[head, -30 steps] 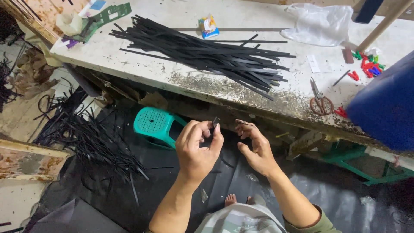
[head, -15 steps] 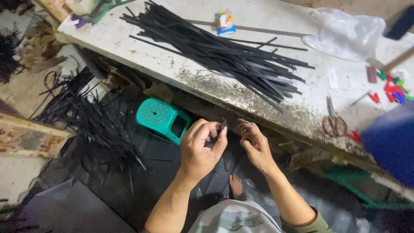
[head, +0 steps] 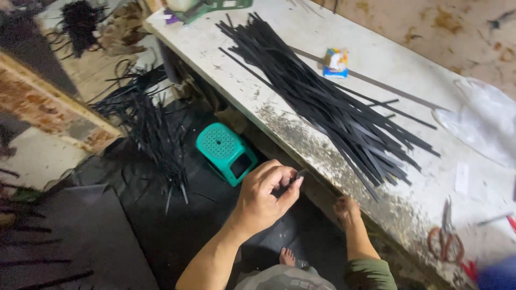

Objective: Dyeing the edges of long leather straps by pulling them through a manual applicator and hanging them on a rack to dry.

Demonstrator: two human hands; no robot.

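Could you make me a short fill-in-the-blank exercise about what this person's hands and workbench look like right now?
1. The left hand pinches a small dark piece between thumb and ____.
2. The loose pile of strips on the white workbench is coloured ____.
3. The small plastic stool under the bench is ____.
4. The right hand is at the bench's front ____.

Missing words: fingers; black; teal; edge

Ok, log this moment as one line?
left hand: pinching thin black strip | right hand: at white table's edge | heap of black strips: on table

Sm. blue-yellow packet (head: 336, 62) on tabletop (head: 279, 53)
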